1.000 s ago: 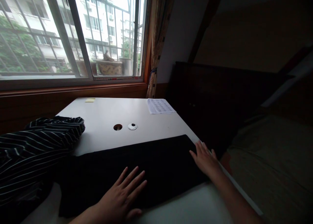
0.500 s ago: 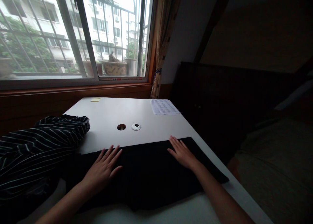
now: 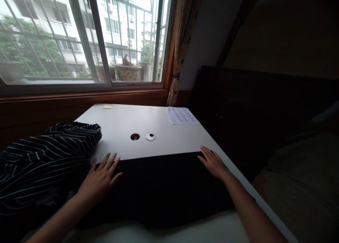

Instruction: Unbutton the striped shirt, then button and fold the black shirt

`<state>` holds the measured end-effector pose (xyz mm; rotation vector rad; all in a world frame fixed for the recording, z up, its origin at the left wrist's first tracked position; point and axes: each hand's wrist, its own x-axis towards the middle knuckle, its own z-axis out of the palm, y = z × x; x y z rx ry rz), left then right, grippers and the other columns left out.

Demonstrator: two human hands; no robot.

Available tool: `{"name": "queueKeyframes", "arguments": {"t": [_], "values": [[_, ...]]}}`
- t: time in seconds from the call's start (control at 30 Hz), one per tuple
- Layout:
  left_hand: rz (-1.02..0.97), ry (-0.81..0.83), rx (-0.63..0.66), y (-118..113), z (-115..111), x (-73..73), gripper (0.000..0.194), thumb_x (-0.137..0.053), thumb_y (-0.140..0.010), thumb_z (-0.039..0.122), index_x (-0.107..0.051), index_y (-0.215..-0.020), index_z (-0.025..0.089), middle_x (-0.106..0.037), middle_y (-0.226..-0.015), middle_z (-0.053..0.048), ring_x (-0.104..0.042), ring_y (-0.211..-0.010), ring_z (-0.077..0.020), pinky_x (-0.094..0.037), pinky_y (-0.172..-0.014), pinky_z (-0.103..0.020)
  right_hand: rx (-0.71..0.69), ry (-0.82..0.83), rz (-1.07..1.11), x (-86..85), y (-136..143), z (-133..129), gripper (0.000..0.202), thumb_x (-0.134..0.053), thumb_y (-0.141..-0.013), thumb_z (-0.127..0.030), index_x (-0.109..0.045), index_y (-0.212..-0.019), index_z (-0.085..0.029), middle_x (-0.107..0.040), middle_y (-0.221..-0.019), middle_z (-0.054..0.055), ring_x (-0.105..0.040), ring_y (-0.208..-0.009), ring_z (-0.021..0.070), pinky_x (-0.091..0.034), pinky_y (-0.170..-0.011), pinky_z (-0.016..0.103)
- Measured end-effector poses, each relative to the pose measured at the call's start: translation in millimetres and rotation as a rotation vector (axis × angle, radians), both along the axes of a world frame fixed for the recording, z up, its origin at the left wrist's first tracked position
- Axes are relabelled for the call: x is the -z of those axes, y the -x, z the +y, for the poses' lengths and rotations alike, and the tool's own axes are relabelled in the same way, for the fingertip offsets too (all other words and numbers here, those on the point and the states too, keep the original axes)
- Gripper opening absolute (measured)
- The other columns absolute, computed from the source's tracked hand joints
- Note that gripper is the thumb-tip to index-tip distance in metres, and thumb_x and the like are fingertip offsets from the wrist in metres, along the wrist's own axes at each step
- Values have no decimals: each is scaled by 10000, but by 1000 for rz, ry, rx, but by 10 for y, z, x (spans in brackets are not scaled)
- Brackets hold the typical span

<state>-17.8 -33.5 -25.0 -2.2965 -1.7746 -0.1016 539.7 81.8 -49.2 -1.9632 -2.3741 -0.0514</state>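
Observation:
A black piece of cloth, seemingly a folded garment [image 3: 164, 190], lies flat across the near part of the white table [image 3: 124, 121]. My left hand [image 3: 99, 177] rests palm down on its left part, fingers spread toward the far edge. At the cloth's far right corner lies my right hand [image 3: 214, 163], also palm down with fingers stretched out. Neither hand grips the cloth. Just left of my left hand is a heap of black cloth with white stripes [image 3: 58, 147]. The garment's exact kind is too dark to make out.
Beyond the cloth are a round hole [image 3: 135, 137] in the tabletop and a white ring-shaped cover [image 3: 150, 137]. Printed paper [image 3: 181, 116] lies at the far right corner, a yellow note [image 3: 107, 106] at the far left. A barred window and curtain [image 3: 176, 77] stand behind.
My hands have slid apart over the black cloth, the left one leftward and the right one to the far right corner. The view has shifted slightly.

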Motion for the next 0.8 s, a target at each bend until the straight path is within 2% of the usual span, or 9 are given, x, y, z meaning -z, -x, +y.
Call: {"name": "queueKeyframes", "arguments": {"t": [0.17, 0.4, 0.6, 0.7, 0.8], "values": [[-52, 87, -76, 222, -12, 61, 626, -357, -1007, 493, -214, -1565, 249, -194, -1622, -86, -176, -1499, -313, -117, -1171, -620, 0, -19, 21, 32, -97, 33, 670, -218, -1008, -564, -244, -1563, -190, -216, -1622, 56, -174, -1499, 224, -175, -1215, 481], [-96, 131, -166, 212, -10, 7, 633, -354, -999, 510, -212, -1565, 266, -248, -1610, -92, -176, -1496, -333, -151, -1161, -607, 9, -16, 24, 25, -108, 32, 671, -223, -1008, -568, -253, -1559, -187, -218, -1621, 47, -180, -1498, 229, -191, -1210, 501], [-92, 90, -286, 401, -4, 86, 674, -328, -988, 530, -205, -1571, 216, -239, -1612, -141, -176, -1494, -346, -290, -1105, -566, 21, -34, 37, 93, -204, 44, 663, -222, -1011, -558, -256, -1557, -185, -225, -1620, 41, -167, -1501, 228, -194, -1209, 488], [-109, 50, -298, 420, -25, 61, 692, -342, -979, 546, -208, -1571, 213, -238, -1611, -154, -211, -1483, -353, -322, -1094, -543, 20, -123, 45, 117, -233, 54, 635, -248, -1008, -518, -334, -1527, -162, -314, -1589, 62, -250, -1475, 249, -253, -1188, 485], [-123, -5, -241, 374, -70, -27, 637, -323, -994, 507, -239, -1566, 239, -213, -1625, -108, -201, -1485, -355, -351, -1075, -545, 25, -219, 46, 90, -253, 54, 575, -290, -993, -432, -468, -1444, -123, -428, -1522, 104, -367, -1409, 266, -296, -1169, 446]]}}
